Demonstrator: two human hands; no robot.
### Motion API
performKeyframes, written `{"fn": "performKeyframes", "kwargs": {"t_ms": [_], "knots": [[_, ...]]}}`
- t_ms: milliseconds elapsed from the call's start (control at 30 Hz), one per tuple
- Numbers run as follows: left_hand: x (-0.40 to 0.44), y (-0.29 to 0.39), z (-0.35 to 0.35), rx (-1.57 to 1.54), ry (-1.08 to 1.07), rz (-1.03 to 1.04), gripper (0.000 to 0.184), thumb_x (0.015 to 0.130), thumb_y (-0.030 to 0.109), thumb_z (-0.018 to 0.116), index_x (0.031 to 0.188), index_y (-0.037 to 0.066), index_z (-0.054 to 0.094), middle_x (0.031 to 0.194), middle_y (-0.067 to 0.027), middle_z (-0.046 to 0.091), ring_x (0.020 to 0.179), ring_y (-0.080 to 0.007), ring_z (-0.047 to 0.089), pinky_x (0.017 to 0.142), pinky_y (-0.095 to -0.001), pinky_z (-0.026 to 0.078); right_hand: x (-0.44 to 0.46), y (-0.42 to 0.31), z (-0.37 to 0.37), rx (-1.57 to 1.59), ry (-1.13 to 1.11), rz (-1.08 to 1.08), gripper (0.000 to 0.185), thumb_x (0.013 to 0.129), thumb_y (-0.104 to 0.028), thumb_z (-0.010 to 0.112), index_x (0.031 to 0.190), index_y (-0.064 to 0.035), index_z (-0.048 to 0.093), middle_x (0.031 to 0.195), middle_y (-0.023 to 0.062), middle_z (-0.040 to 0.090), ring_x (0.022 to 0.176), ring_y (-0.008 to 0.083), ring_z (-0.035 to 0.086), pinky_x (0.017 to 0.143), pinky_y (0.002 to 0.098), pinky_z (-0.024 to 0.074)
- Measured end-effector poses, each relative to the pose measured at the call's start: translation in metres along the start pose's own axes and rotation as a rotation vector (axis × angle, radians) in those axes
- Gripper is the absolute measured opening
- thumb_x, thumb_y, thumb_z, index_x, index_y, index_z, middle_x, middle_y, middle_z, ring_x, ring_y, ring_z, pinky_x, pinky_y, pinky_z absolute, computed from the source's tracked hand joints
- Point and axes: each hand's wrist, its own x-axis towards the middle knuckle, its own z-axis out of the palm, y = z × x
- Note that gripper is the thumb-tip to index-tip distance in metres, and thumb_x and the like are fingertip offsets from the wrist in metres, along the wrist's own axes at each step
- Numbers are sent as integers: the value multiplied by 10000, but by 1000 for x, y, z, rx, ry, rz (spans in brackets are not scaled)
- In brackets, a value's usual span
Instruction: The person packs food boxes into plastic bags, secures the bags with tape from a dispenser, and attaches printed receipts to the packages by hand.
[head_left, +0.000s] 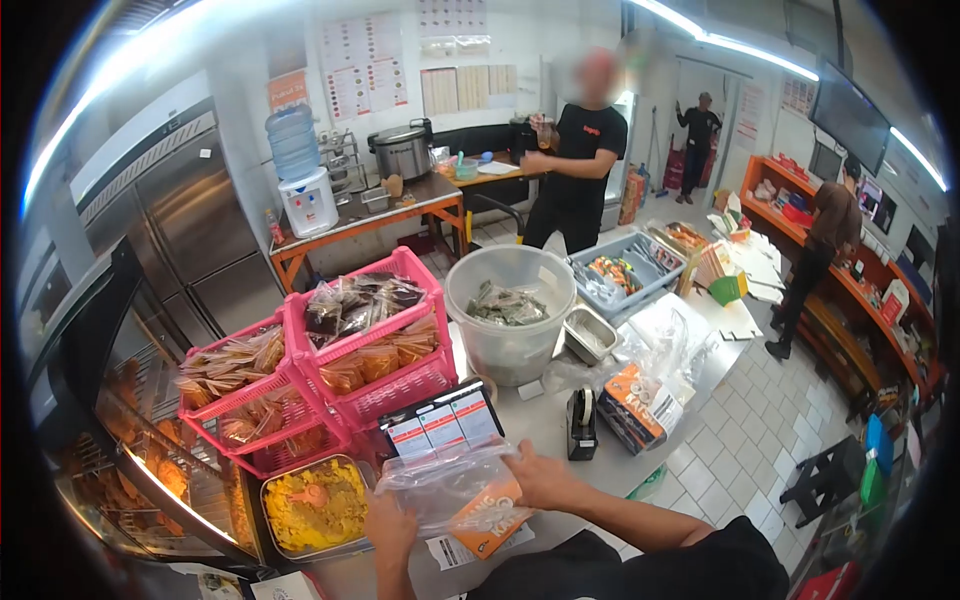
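Between my two hands a clear plastic bag (435,495) is stretched over the counter's near edge. My left hand (391,525) is closed on its left side, and my right hand (540,479) grips the right side. An orange box with white lettering (490,517) shows at the bag's lower right; whether it is inside the bag or under it I cannot tell. Just beyond the bag stands a black device with a printed front panel (442,428). A metal tray of yellow food (315,505) sits left of my left hand. The black tape dispenser (582,424) is beyond my right hand.
Pink crates (345,405) of packets rise at the left, beside a lit glass display case (160,470). A large tub (510,345), a grey bin (630,290) and another orange box (640,405) occupy the counter. A person in black (580,160) stands behind it.
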Motion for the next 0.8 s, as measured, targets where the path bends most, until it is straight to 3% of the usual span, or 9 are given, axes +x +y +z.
{"fn": "performKeyframes", "kwargs": {"t_ms": [67,133,200,267,333,433,533,633,800], "knots": [[-4,-4,-12,184,-66,15,459,690,214,780,1086,40,626,1096,-208,541,1046,-401,576,832,-493,504,4,-2,-11,-11,-26,-27,977,676,-381,816,1472,-140,303,1252,214,422,989,400,623,837,458,530],[-6,-14,-29,221,-153,55,498,663,209,804,1093,39,620,1112,-211,554,1049,-401,576,865,-494,495,15,4,-13,135,20,-167,945,687,-280,817,1481,-172,317,1291,246,419,1086,406,579,831,459,527],[-7,-28,-44,130,-152,32,548,645,219,821,1117,29,618,1177,-224,564,1087,-403,563,913,-479,477,29,20,-5,176,199,-470,753,728,-303,799,1387,-137,474,1345,235,421,1108,387,572,850,428,524],[-4,-66,-44,-89,-70,163,661,646,193,819,1229,14,564,1265,-249,543,1161,-400,526,993,-436,434,25,14,-34,511,75,-518,521,780,-292,764,1237,-99,603,1356,202,445,1119,349,566,859,384,516],[-21,-76,-65,-209,-64,20,630,676,160,775,1240,2,544,1267,-244,541,1189,-393,512,1024,-411,410,30,28,-27,723,133,-445,450,797,-266,744,1197,-92,637,1375,185,448,1196,315,520,854,361,513],[-51,-81,-91,-217,-70,-185,576,724,222,747,1204,-25,544,1109,-243,612,1081,-366,591,946,-394,447,27,37,-5,473,26,-361,573,774,-264,760,1286,-91,569,1425,206,402,1292,328,444,929,393,491],[-76,-99,-104,-275,-139,-437,569,740,205,744,1218,-24,537,1090,-217,626,1037,-329,608,924,-369,455,25,25,23,181,-93,-443,802,720,-275,797,1415,-115,429,1466,215,348,1364,359,357,1049,444,405],[-100,-119,-98,-464,-78,-444,632,746,143,742,1304,-16,490,1182,-182,611,1085,-273,587,956,-336,441,30,-11,44,-199,-219,-544,1108,634,-341,830,1523,-145,199,1511,212,274,1407,401,258,1131,560,249],[-112,-109,-91,-714,-24,-429,854,727,77,748,1467,-2,329,1377,-145,500,1204,-210,510,1019,-298,400,77,0,76,-202,-329,-725,1216,511,-365,839,1519,-117,206,1366,202,415,1296,394,383,1099,591,269]]}}
